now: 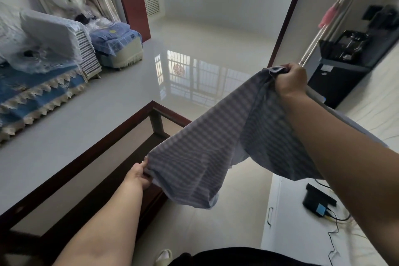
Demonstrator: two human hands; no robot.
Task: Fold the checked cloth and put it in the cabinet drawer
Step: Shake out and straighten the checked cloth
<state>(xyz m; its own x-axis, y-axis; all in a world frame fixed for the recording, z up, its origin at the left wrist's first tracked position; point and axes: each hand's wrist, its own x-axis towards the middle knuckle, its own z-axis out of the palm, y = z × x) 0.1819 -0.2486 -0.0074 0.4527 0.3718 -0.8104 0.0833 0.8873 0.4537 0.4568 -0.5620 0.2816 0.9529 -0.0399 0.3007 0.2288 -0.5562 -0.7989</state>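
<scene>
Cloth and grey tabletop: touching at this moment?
Apart. In the head view, the cloth hangs in the air, held between the left hand and right hand, beyond the tabletop's edge.

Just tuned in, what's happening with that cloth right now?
A person is holding the checked cloth up in the air, stretched between both hands. The right hand grips one bunched corner high up, and the left hand pinches another edge lower down, beside the glass-topped table. The cloth hangs loose and sagging between them, not yet folded. No cabinet drawer can be picked out for sure in this view.
</scene>
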